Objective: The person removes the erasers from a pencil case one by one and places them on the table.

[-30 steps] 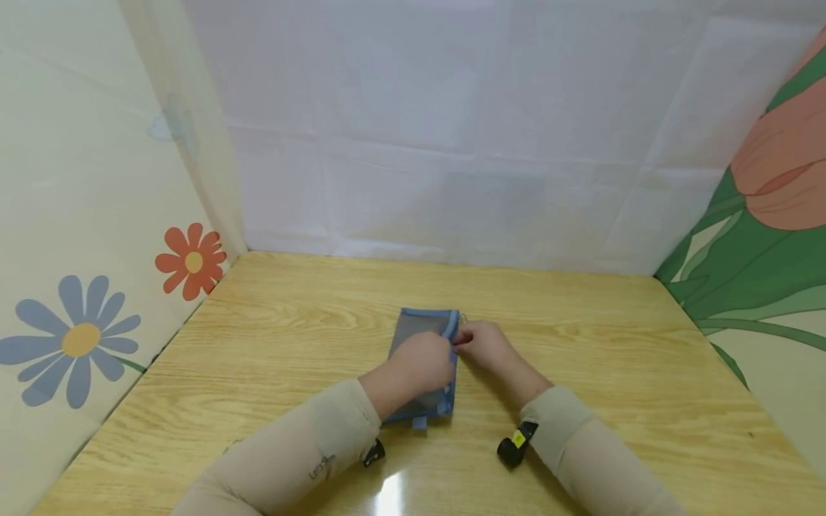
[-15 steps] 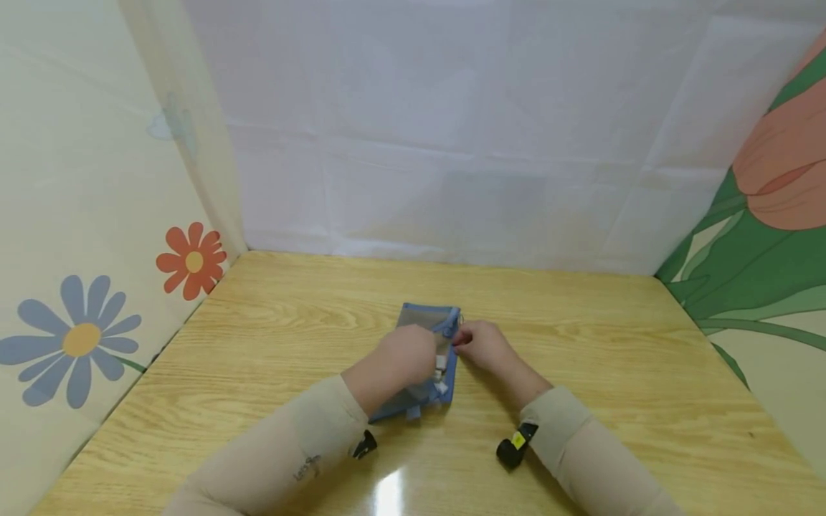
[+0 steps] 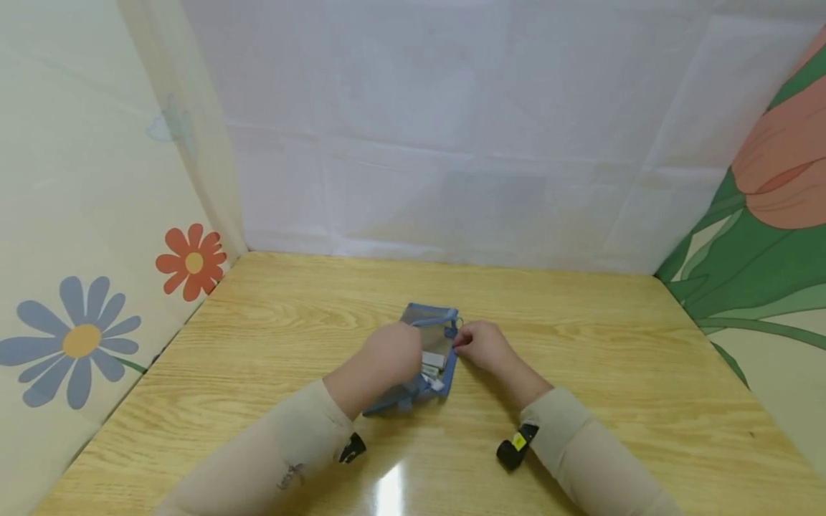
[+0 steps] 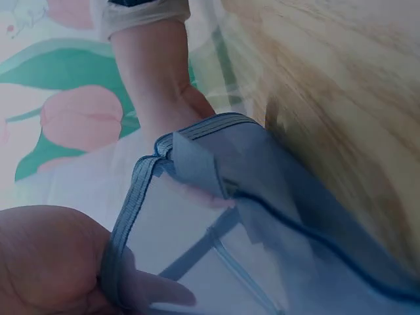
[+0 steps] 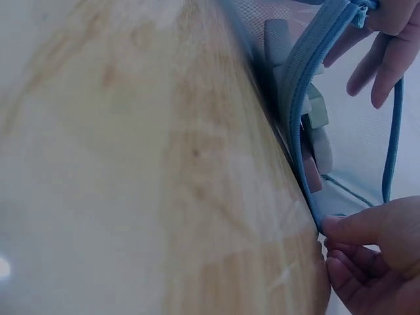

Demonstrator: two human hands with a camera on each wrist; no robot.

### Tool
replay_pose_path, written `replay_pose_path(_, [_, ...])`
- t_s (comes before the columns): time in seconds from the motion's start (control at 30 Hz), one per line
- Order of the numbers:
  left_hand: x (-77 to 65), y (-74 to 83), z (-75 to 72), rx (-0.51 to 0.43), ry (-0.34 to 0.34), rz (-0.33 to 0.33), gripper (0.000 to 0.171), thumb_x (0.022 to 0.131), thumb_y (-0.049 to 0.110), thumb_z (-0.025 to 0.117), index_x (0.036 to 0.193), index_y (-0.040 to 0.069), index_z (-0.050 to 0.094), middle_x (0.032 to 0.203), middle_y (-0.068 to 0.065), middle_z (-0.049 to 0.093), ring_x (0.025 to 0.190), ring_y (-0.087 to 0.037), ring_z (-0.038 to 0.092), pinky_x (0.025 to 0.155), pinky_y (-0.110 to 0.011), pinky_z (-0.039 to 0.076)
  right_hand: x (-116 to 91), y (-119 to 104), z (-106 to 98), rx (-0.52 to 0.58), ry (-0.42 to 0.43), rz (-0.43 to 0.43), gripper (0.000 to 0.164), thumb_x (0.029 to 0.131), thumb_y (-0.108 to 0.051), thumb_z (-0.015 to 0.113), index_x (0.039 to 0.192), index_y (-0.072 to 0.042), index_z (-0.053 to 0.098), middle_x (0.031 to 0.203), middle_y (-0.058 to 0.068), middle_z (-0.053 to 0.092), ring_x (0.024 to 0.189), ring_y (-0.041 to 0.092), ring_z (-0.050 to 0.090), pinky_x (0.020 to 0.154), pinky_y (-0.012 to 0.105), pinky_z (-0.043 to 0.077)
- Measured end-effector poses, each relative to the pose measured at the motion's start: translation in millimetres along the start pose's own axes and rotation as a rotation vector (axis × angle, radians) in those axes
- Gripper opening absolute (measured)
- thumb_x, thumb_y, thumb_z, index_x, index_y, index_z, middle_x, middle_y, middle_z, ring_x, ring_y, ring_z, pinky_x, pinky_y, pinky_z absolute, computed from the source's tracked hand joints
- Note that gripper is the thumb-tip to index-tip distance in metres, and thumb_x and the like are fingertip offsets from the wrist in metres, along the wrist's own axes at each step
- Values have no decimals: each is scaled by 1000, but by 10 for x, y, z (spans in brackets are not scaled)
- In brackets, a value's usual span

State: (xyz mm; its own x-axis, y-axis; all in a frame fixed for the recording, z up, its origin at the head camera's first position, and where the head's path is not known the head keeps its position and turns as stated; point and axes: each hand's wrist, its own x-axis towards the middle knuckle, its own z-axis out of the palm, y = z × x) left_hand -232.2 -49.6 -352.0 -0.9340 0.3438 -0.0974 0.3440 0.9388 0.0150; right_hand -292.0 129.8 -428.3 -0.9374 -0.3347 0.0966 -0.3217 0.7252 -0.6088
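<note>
A blue-trimmed mesh zipper pouch (image 3: 449, 373) lies on the table with its mouth spread wide. Fingers of my left hand (image 3: 392, 352) grip one side of the mouth; in the left wrist view they show through the mesh (image 4: 203, 262). On the opposite side, my right hand (image 3: 482, 345) pinches the zippered edge (image 5: 294, 98) between thumb and fingertips. Inside lie several small block-like pieces (image 3: 432, 360), whitish, grey and pale green (image 5: 317, 108). A metal ring (image 3: 459, 322) hangs at the pouch's far corner, near the right fingers. My left hand hides the pouch's left part.
The wood-grain table (image 3: 310, 301) extends to a white cloth backdrop (image 3: 413, 179). Flower-printed panels (image 3: 84, 179) border it on both sides. Black wrist-worn devices (image 3: 512, 453) sit at each cuff, just above the tabletop.
My left hand has moved left, drawing its side of the mouth along. The pouch has opened wider and the pieces inside have come into sight. My right hand stays in place.
</note>
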Motion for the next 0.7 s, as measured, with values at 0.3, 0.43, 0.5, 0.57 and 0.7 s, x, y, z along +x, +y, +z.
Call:
replay_pose_path(0.3, [-68, -131, 84, -150, 75, 140, 39, 86, 6, 47, 121, -10, 47, 124, -29, 49, 101, -32, 58, 71, -33, 52, -29, -14, -14, -4, 4, 1, 4, 73, -8, 71, 75, -5, 70, 70, -4, 65, 69, 11, 57, 71, 30, 47])
replay_pose_path(0.43, [-105, -132, 69, -277, 55, 130, 48, 86, 4, 45, 131, -11, 38, 136, -30, 37, 105, -33, 57, 80, -37, 50, -50, -28, -33, -5, 0, 18, 3, 75, -10, 70, 74, -7, 71, 71, -5, 65, 70, 10, 57, 71, 29, 47])
replay_pose_path(0.5, [-109, -139, 79, -320, 61, 123, 50, 86, 4, 44, 134, -10, 36, 136, -28, 38, 109, -33, 54, 87, -39, 46, -72, -43, -53, 2, -1, 26, 4, 76, -11, 69, 75, -8, 71, 73, -6, 66, 71, 10, 57, 72, 30, 47])
replay_pose_path(0.57, [-100, -152, 108, -348, 76, 121, 53, 86, 5, 46, 136, -9, 33, 135, -26, 41, 112, -32, 52, 91, -40, 44, -94, -70, -84, 12, -2, 36, 4, 77, -11, 69, 76, -8, 71, 74, -5, 66, 73, 10, 57, 73, 30, 47])
replay_pose_path(0.7, [-67, -180, 186, -412, 116, 129, 57, 86, 6, 50, 138, -7, 30, 134, -26, 42, 116, -32, 49, 93, -41, 42, -131, -120, -148, 8, -1, 15, 5, 78, -9, 68, 80, -6, 71, 76, -2, 67, 74, 12, 59, 72, 30, 49])
